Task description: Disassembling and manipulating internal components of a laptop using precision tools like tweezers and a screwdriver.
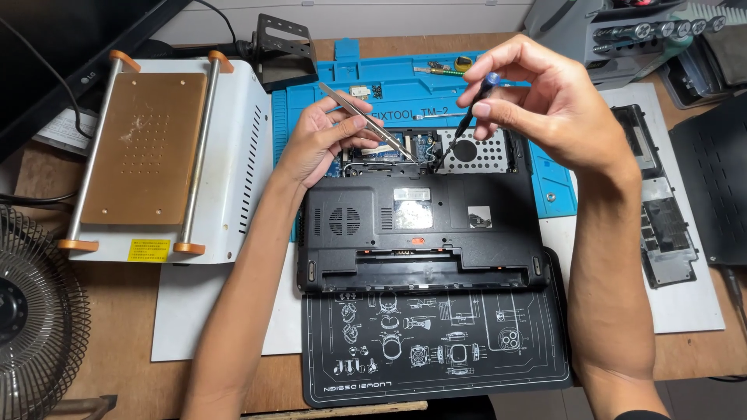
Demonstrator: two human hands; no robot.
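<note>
A black laptop (pixel 420 233) lies bottom side up in the middle of the desk, its far bays uncovered and showing a circuit board and a perforated metal drive cage (pixel 475 152). My left hand (pixel 319 140) holds metal tweezers (pixel 366 120) whose tips reach into the open bay near the board. My right hand (pixel 545 101) grips a thin screwdriver (pixel 467 117) with a blue cap, its tip down in the same bay beside the tweezer tips. The two hands work close together above the laptop's far edge.
A blue work mat (pixel 389 85) lies under the laptop's far half, and a black printed mat (pixel 436 350) under its near edge. A white heating plate machine (pixel 156 155) stands at the left, a fan (pixel 31 311) at lower left. Removed black covers (pixel 661 202) lie at the right.
</note>
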